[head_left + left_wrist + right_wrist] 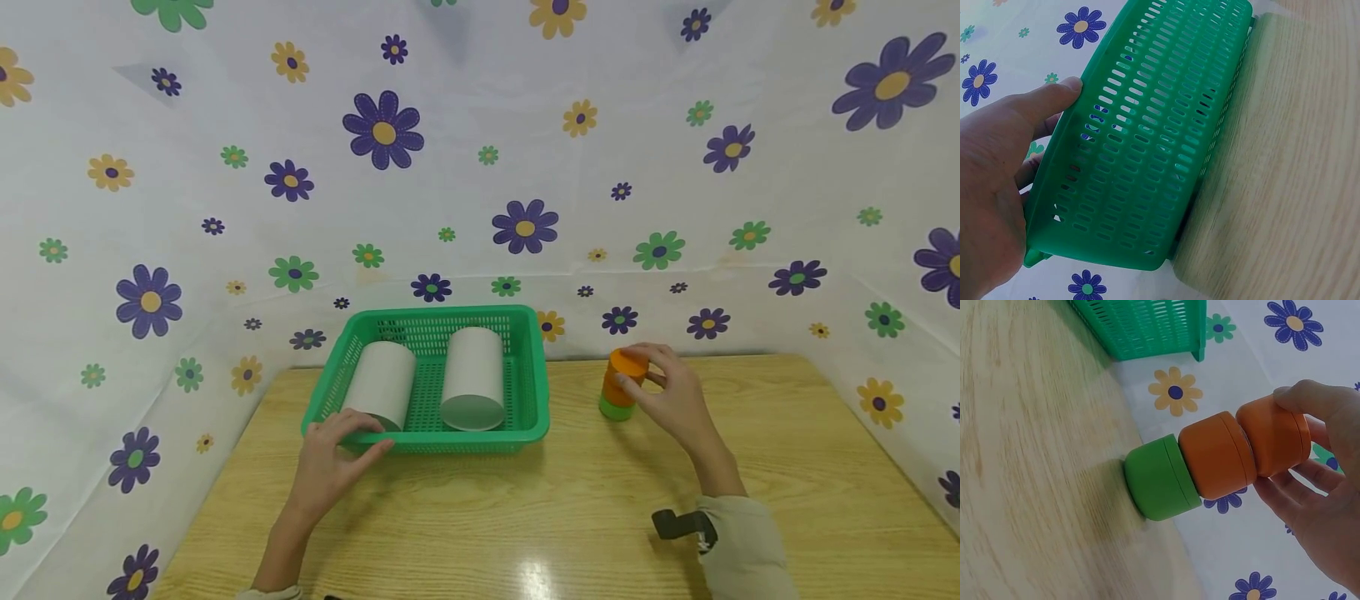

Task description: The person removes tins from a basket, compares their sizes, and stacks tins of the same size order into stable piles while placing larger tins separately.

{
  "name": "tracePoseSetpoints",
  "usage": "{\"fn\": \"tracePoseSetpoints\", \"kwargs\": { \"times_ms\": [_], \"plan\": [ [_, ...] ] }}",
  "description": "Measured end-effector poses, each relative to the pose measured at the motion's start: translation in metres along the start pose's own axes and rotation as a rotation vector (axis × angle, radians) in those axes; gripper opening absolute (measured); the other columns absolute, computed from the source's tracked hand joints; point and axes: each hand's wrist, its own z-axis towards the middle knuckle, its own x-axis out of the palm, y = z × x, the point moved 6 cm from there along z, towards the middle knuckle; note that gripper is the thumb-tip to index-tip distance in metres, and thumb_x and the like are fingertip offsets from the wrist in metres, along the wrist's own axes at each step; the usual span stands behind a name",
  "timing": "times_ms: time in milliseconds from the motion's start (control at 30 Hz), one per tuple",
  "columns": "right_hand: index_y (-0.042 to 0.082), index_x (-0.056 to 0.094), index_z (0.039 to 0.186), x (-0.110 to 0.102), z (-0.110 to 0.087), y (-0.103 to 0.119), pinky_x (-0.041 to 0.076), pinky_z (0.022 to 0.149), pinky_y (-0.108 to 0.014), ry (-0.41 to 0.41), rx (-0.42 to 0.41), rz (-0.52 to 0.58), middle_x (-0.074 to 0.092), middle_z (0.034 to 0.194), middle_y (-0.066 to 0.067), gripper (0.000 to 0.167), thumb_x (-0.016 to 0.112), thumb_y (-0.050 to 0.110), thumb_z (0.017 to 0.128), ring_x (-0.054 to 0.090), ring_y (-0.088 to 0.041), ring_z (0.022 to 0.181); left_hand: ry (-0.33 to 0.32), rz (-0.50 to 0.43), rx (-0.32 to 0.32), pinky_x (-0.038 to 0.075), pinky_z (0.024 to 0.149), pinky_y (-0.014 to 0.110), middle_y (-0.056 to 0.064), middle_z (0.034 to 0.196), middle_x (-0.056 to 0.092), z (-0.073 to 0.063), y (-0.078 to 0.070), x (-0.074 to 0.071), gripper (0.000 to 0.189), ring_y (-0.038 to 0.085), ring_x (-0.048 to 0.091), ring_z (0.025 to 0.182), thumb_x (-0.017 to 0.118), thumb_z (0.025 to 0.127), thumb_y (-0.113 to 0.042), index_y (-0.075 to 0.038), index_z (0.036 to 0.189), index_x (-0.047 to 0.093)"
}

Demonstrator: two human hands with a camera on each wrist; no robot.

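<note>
At the basket's near left corner my left hand (324, 462) grips the rim of the green plastic basket (465, 438), thumb outside and fingers over the inner side. Two white cylinders (474, 371) lie on their sides in that basket. To the right, a stack of three small cups stands on the table. Its bottom cup (1160, 478) is green, the middle cup (1216, 456) orange. My right hand (671, 400) holds the orange top cup (1272, 434) between thumb and fingers. This top cup sits slightly off line from the middle one.
The wood-grain table (465, 525) runs beneath everything. A white cloth with printed flowers (450, 192) hangs close behind the basket and the cups, and along both sides. On the right sleeve (742, 542) sits a black wrist device (682, 525).
</note>
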Motion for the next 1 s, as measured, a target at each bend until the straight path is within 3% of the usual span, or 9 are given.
{"fn": "tracePoseSetpoints", "kwargs": {
  "times_ms": [300,1000],
  "plan": [
    [-0.003,0.067,0.124,0.0024,-0.0003,-0.0013,0.052,0.088,-0.059,0.006,-0.005,-0.003,0.060,0.129,-0.021,0.035,0.076,0.001,0.091,0.059,-0.043,0.118,-0.003,0.005,0.008,0.026,0.076,0.034,-0.014,0.096,0.069,0.0007,0.0005,0.0000,0.023,0.012,0.062,0.091,0.090,0.078,-0.018,-0.021,0.093,0.073],
    [-0.001,0.066,0.126,0.0019,-0.0017,-0.0046,0.052,0.089,-0.058,0.011,0.015,0.008,0.060,0.130,-0.019,0.037,0.078,0.005,0.091,0.059,-0.039,0.118,-0.004,0.005,0.021,0.026,0.076,0.034,-0.014,0.097,0.069,-0.0003,0.0004,0.0003,0.023,0.012,0.062,0.091,0.090,0.078,-0.018,-0.021,0.094,0.073]
  ]
}}
